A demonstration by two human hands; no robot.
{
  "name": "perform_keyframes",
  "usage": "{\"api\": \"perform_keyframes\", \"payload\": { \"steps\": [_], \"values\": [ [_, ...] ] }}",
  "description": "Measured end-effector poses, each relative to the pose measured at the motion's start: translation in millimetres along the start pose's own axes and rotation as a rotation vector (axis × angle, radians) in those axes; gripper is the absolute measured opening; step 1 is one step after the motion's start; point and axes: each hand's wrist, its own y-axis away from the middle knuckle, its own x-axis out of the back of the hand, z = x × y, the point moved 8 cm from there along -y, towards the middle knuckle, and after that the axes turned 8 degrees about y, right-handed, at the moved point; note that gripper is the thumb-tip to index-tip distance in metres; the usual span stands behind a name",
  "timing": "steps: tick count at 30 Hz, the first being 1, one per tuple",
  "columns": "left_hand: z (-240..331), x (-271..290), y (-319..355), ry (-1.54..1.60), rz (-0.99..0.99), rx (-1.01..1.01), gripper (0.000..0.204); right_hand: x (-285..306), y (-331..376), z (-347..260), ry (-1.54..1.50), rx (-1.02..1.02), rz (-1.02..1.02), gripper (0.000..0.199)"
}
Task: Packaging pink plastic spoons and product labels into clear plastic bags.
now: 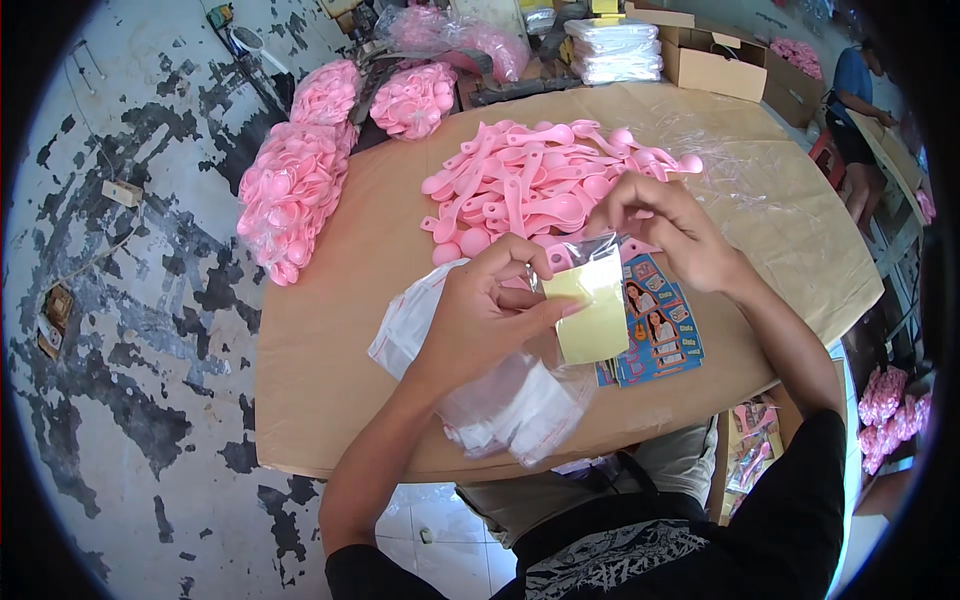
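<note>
My left hand (505, 305) pinches a small clear plastic bag (605, 247) with a plain pale yellow card (592, 325) in it. The thumb lies across the front of the card. Just beyond the bag's top right corner is my right hand (670, 225), its fingers curled and drawn together; what they hold, if anything, I cannot make out. A heap of pink plastic spoons (530, 180) lies right behind both hands. Under my left wrist spreads a pile of empty clear bags (520, 405). Blue printed cards (660, 335) are stacked beside the yellow card, partly covered by it.
Bagged pink spoons (295, 190) sit at the table's left edge. At the back are stacked clear packs (615, 50) and a cardboard box (715, 65). A box of filled packs (752, 445) stands below the near edge. Another person (855, 110) sits at far right.
</note>
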Motion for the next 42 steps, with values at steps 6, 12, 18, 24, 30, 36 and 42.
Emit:
{"api": "perform_keyframes", "payload": {
  "steps": [6,12,18,24,30,36,42],
  "values": [
    [13.7,-4.3,9.4,-0.043,0.021,-0.075,0.036,-21.7,21.0,-29.3,0.382,-0.280,-0.243,0.037],
    [47.2,40.5,57.9,-0.712,-0.137,-0.125,0.043,60.6,73.0,-68.7,0.716,-0.569,-0.838,0.041],
    [8.7,40.5,118.0,-0.984,0.035,-0.116,0.041,-8.9,39.3,-72.1,0.812,-0.129,-0.457,0.028],
    [3.5,32.2,121.9,-0.983,0.101,-0.189,0.040,-111.2,2.1,-17.5,0.765,-0.209,-0.750,0.024],
    [5.6,21.7,128.8,-1.056,0.036,-0.294,0.028,-112.6,-1.5,1.6,0.356,-0.198,-0.610,0.021],
    [8.3,27.2,120.0,-0.993,0.063,-0.248,0.029,-73.4,-21.3,-6.3,0.447,-0.054,-0.345,0.016],
    [34.6,-6.9,75.0,0.011,0.129,-0.216,0.045,-67.5,-15.4,-40.1,0.080,-0.173,-0.422,0.018]
  ]
}}
